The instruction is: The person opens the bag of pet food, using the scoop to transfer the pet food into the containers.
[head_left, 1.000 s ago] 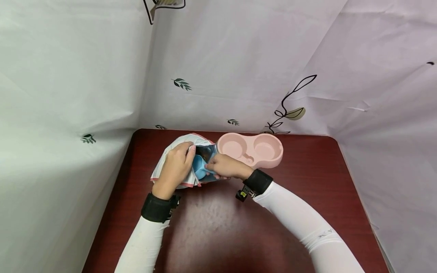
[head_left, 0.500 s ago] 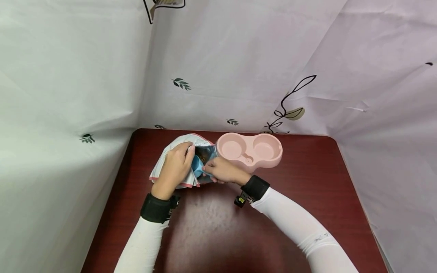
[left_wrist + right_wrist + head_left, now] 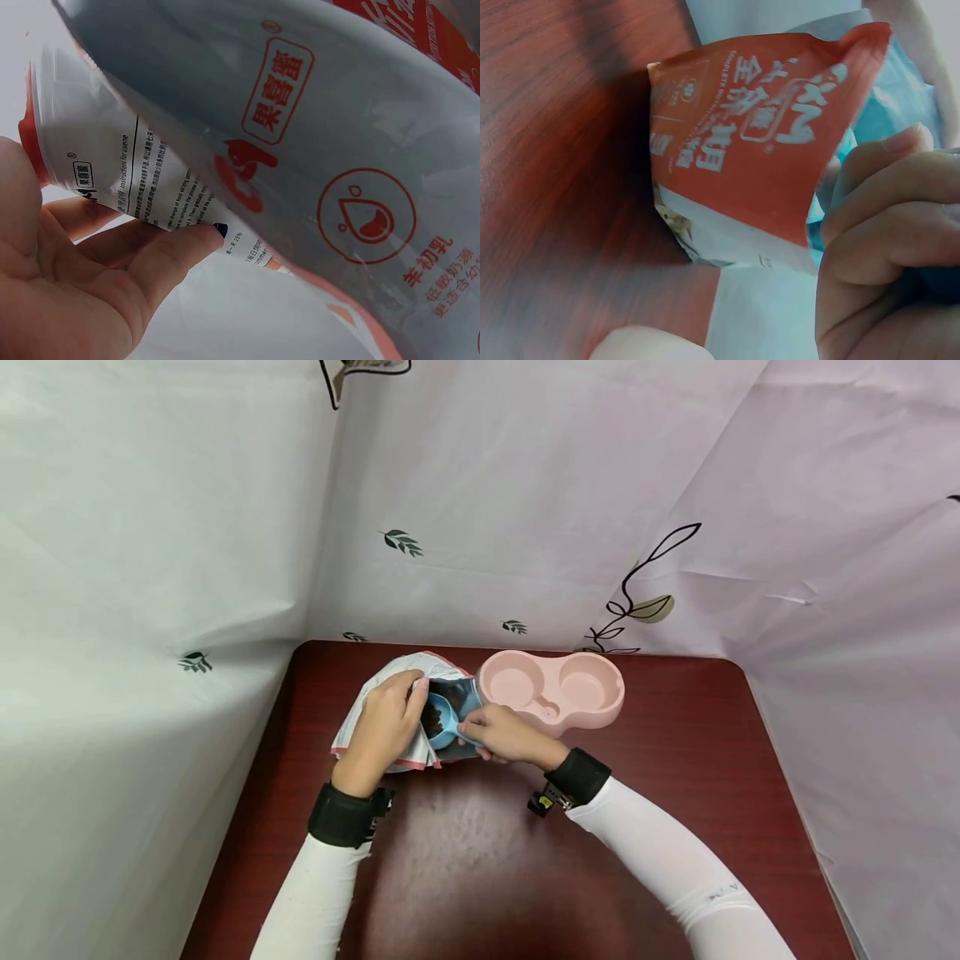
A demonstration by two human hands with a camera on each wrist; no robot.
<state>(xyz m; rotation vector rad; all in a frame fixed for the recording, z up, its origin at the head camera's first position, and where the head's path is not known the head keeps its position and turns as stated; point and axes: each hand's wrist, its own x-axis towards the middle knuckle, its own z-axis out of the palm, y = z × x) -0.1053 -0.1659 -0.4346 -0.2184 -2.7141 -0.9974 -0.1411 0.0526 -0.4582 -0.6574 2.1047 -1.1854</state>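
Note:
A white and red pet-food bag (image 3: 442,667) lies on the table with its silvery mouth facing right; its printed orange face (image 3: 780,180) shows in the right wrist view. My left hand (image 3: 382,727) grips the bag's upper edge and holds the mouth apart, thumb against the printed wall (image 3: 150,165) in the left wrist view. Between finger and thumb, my right hand (image 3: 506,733) pinches the handle of a light blue scoop (image 3: 451,727). The scoop's cup is at the bag mouth, with brown kibble (image 3: 432,720) in it. Part of the bag is hidden under my left hand.
Just right of the bag, a pink double bowl (image 3: 550,681) stands near the table's back edge, with two round hollows. The dark red table (image 3: 675,760) is bordered by pale patterned cloth walls (image 3: 480,527).
The scoop's cup dipped into the bag, then came up slightly rightward and tipped level, now showing kibble inside. My right hand shifted with it; the left hand kept its grip on the bag.

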